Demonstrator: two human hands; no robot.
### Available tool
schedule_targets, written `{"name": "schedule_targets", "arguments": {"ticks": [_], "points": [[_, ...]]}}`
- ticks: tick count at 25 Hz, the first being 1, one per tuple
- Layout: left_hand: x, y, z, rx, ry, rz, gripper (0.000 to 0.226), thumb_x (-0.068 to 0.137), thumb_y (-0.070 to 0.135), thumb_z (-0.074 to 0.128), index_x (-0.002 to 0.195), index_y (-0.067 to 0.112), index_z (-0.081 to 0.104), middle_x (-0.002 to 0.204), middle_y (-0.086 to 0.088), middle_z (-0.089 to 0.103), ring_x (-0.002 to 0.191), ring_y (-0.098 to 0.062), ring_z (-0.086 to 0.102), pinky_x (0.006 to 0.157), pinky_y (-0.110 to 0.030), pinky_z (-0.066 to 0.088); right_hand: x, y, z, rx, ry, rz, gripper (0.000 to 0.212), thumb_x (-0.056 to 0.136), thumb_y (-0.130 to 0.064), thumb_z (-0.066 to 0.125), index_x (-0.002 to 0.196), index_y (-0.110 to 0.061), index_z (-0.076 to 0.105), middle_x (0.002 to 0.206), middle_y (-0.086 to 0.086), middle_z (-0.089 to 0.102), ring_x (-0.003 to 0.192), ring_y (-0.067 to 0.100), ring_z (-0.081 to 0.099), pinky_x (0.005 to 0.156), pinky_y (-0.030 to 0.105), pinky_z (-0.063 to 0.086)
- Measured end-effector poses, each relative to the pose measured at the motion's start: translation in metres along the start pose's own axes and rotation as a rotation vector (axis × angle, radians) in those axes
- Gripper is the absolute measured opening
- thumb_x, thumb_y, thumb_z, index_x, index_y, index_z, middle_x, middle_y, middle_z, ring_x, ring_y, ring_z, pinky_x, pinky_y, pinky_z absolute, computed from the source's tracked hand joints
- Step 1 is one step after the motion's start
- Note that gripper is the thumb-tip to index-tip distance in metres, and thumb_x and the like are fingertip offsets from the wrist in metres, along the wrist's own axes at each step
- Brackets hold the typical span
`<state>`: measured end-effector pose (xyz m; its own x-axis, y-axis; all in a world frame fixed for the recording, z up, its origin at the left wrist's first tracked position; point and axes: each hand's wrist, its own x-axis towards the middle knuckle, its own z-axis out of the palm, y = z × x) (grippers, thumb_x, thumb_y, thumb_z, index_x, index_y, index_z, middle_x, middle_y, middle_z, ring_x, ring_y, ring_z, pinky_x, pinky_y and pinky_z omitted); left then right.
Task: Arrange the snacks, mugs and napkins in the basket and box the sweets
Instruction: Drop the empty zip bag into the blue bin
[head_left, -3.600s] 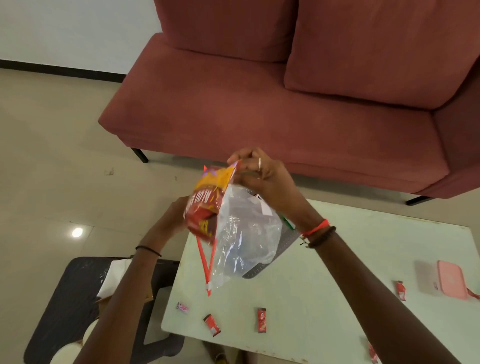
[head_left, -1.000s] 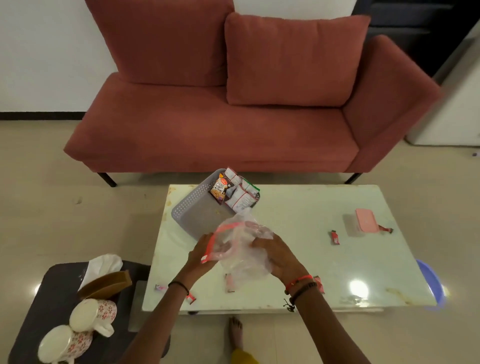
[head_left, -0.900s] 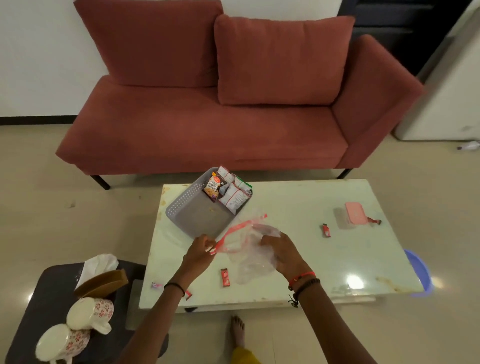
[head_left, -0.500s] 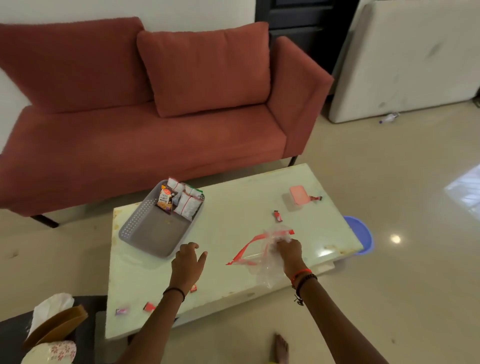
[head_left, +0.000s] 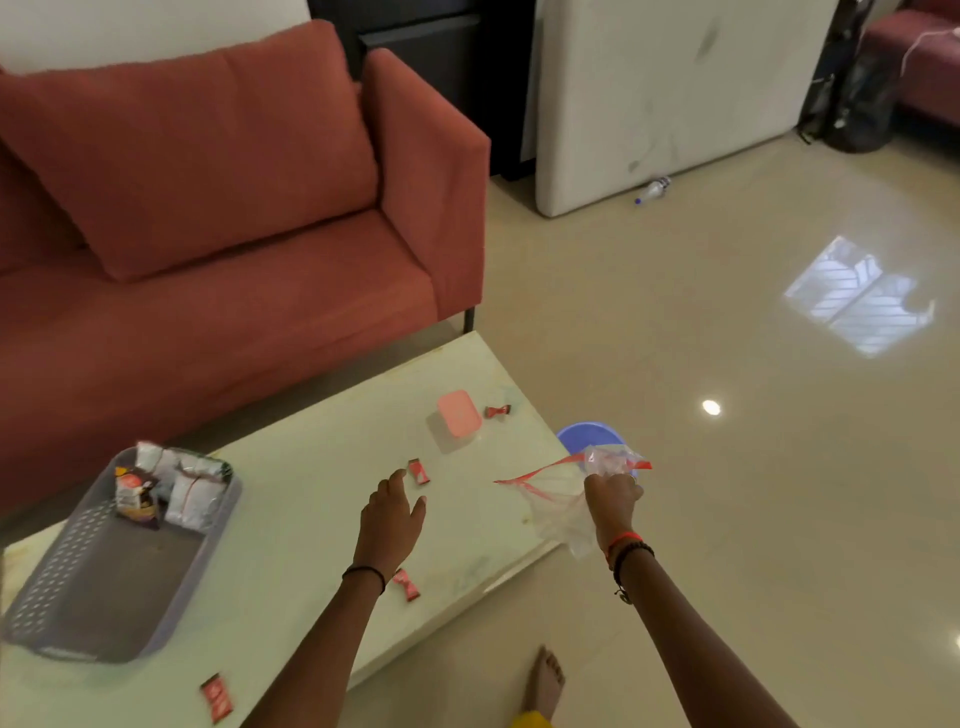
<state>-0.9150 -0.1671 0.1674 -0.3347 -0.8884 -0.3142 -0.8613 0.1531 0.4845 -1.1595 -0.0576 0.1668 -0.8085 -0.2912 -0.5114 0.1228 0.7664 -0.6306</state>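
Snack packets (head_left: 179, 491) stand at the far end of the grey plastic basket (head_left: 98, 571) on the pale table (head_left: 291, 525), the right hand (head_left: 613, 501) squeezes an empty clear plastic bag (head_left: 563, 519), and the open left hand (head_left: 392, 517) looks ready to pick up small red sweets (head_left: 418, 472) next.

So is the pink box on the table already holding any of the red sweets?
No: the pink box is shut with its lid on, and the red sweets lie loose on the table around it.
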Motion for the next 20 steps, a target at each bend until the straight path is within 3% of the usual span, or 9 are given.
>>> {"name": "schedule_targets", "arguments": {"ticks": [2, 4, 6, 9, 11, 12, 14, 17, 20], "points": [[0.028, 0.045, 0.031, -0.006, -0.004, 0.024, 0.054, 0.094, 0.027, 0.05, 0.141, 0.006, 0.031, 0.136, -0.014, 0.048, 0.123, -0.031, 0.048, 0.1, -0.041, 0.04, 0.044, -0.001, -0.026, 0.04, 0.032, 0.014, 0.012, 0.072, -0.001, 0.066, 0.084, 0.001, 0.068, 0.088, 0.019, 0.062, 0.073, 0.008, 0.05, 0.063, 0.023, 0.027], [0.049, 0.082, 0.06, -0.007, -0.007, 0.07, 0.057, 0.094, 0.027, 0.05, 0.142, 0.003, 0.03, 0.135, -0.016, 0.049, 0.124, -0.031, 0.048, 0.101, -0.041, 0.041, 0.09, -0.014, -0.042, -0.058, -0.046, 0.059, 0.024, 0.059, 0.004, 0.073, 0.05, -0.002, 0.052, 0.067, 0.015, 0.058, 0.077, 0.025, 0.061, 0.069, 0.031, 0.032], [0.068, 0.11, 0.089, 0.01, -0.04, 0.113, 0.057, 0.095, 0.028, 0.049, 0.142, 0.003, 0.029, 0.135, -0.016, 0.049, 0.123, -0.031, 0.049, 0.102, -0.04, 0.041, 0.122, -0.005, -0.053, -0.028, -0.022, 0.076, 0.003, 0.073, 0.003, 0.061, 0.076, 0.003, 0.06, 0.088, 0.024, 0.062, 0.093, 0.032, 0.058, 0.074, 0.029, 0.034], [0.099, 0.14, 0.13, 0.037, -0.083, 0.159, 0.057, 0.095, 0.029, 0.047, 0.143, 0.005, 0.029, 0.137, -0.013, 0.046, 0.124, -0.028, 0.048, 0.103, -0.037, 0.039, 0.18, 0.006, -0.065, -0.127, 0.151, -0.029, 0.048, 0.084, -0.022, 0.042, 0.121, 0.009, 0.046, 0.127, 0.026, 0.044, 0.117, 0.034, 0.043, 0.075, 0.019, 0.032], [0.121, 0.152, 0.151, 0.073, -0.085, 0.203, 0.057, 0.096, 0.03, 0.046, 0.144, 0.005, 0.028, 0.136, -0.013, 0.047, 0.124, -0.026, 0.048, 0.104, -0.035, 0.039, 0.217, 0.016, -0.059, -0.202, 0.151, -0.088, 0.053, 0.083, -0.023, 0.036, 0.122, 0.012, 0.044, 0.13, 0.027, 0.04, 0.119, 0.034, 0.039, 0.091, 0.034, 0.035], [0.134, 0.157, 0.162, 0.092, -0.084, 0.225, 0.056, 0.096, 0.029, 0.045, 0.144, 0.005, 0.028, 0.137, -0.014, 0.046, 0.124, -0.026, 0.047, 0.105, -0.034, 0.039, 0.234, 0.02, -0.053, -0.182, 0.162, -0.11, 0.049, 0.081, -0.017, 0.036, 0.119, 0.013, 0.046, 0.128, 0.028, 0.041, 0.116, 0.033, 0.039, 0.096, 0.031, 0.033], [0.16, 0.164, 0.183, 0.116, -0.079, 0.268, 0.055, 0.096, 0.028, 0.045, 0.143, 0.004, 0.029, 0.138, -0.014, 0.045, 0.125, -0.027, 0.046, 0.106, -0.034, 0.038, 0.26, 0.024, -0.037, -0.111, 0.19, -0.091, 0.041, 0.072, -0.003, 0.039, 0.108, 0.015, 0.049, 0.121, 0.027, 0.043, 0.104, 0.032, 0.039, 0.094, 0.017, 0.031], [0.204, 0.172, 0.213, 0.116, -0.087, 0.324, 0.054, 0.096, 0.025, 0.047, 0.142, 0.003, 0.031, 0.138, -0.016, 0.045, 0.127, -0.029, 0.045, 0.106, -0.035, 0.038, 0.297, 0.043, -0.002, 0.006, 0.238, -0.139, 0.037, 0.063, 0.021, 0.039, 0.098, 0.011, 0.046, 0.111, 0.025, 0.039, 0.098, 0.04, 0.044, 0.091, 0.028, 0.038], [0.249, 0.173, 0.239, 0.125, -0.062, 0.377, 0.052, 0.095, 0.024, 0.049, 0.14, 0.002, 0.034, 0.136, -0.018, 0.046, 0.125, -0.03, 0.046, 0.104, -0.035, 0.038, 0.334, 0.071, 0.037, -0.041, 0.14, -0.248, 0.042, 0.063, 0.025, 0.033, 0.095, -0.001, 0.043, 0.106, 0.019, 0.037, 0.091, 0.034, 0.045, 0.083, 0.022, 0.039]]}}
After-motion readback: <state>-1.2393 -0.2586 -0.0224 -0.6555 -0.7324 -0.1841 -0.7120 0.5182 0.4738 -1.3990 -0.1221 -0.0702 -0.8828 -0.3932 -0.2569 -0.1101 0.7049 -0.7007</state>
